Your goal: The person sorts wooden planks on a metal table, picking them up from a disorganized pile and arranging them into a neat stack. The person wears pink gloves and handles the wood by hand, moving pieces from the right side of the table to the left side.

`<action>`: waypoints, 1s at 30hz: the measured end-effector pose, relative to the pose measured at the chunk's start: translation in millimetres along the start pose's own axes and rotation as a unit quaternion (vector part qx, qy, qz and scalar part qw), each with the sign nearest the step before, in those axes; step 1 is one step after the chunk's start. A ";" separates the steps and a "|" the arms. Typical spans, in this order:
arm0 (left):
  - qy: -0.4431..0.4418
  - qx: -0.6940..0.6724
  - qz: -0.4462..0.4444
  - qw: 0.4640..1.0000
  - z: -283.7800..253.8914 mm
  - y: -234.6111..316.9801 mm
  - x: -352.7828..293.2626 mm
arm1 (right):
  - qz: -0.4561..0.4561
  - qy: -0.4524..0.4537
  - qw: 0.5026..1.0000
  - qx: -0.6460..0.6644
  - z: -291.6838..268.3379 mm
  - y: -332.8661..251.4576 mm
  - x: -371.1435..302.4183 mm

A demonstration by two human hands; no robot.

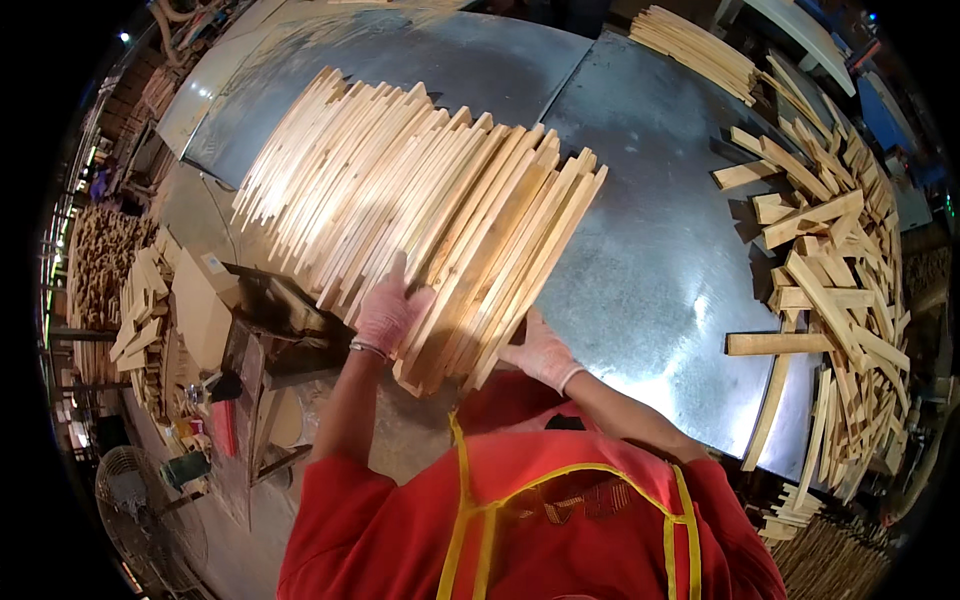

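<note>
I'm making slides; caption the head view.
Gloved left hand and right hand at wooden strips lined side by side on a metal table.

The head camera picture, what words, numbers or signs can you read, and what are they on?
None can be read.
Marking on the red clothing: too blurred to tell if it's letters.
Pale patch on the tan panel: too small.
Wooden strips: no writing I can see.
</note>
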State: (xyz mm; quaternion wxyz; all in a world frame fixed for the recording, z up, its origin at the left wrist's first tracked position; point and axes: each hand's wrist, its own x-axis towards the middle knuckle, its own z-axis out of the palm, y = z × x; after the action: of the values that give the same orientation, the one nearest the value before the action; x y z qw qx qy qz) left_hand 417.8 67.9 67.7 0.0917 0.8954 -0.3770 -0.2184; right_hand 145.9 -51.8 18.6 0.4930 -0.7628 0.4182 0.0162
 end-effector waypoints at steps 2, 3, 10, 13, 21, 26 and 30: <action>0.020 0.067 0.048 0.996 14.1 5.4 -11.9 | 0.029 -0.065 0.993 0.090 -8.4 -2.5 10.0; -0.016 0.152 0.034 0.988 9.4 38.1 -23.4 | 0.046 -0.093 0.985 0.136 -11.4 0.7 11.1; -0.027 0.118 0.065 0.990 15.3 34.8 -17.4 | 0.000 -0.137 0.986 0.097 -16.7 31.7 3.1; -0.022 -0.020 0.098 0.995 3.8 12.2 2.9 | 0.031 -0.149 0.986 0.065 -45.7 44.0 -8.2; 0.157 0.070 0.057 0.984 59.0 17.0 -12.7 | 0.133 0.198 0.966 0.102 -184.1 168.8 -83.8; 0.101 0.059 0.071 0.991 81.9 77.4 -41.9 | 0.127 0.470 0.847 -0.214 -356.6 294.5 -129.0; 0.013 0.109 -0.031 0.993 64.1 120.8 -39.9 | 0.158 0.341 0.798 -0.471 -456.8 327.5 -120.4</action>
State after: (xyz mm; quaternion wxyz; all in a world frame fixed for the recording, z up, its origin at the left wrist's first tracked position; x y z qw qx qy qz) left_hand 286.8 11.9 63.3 -0.0086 0.9142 -0.3691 -0.1669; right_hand -323.5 -380.4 63.9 -0.1112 -0.7807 0.6143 0.0278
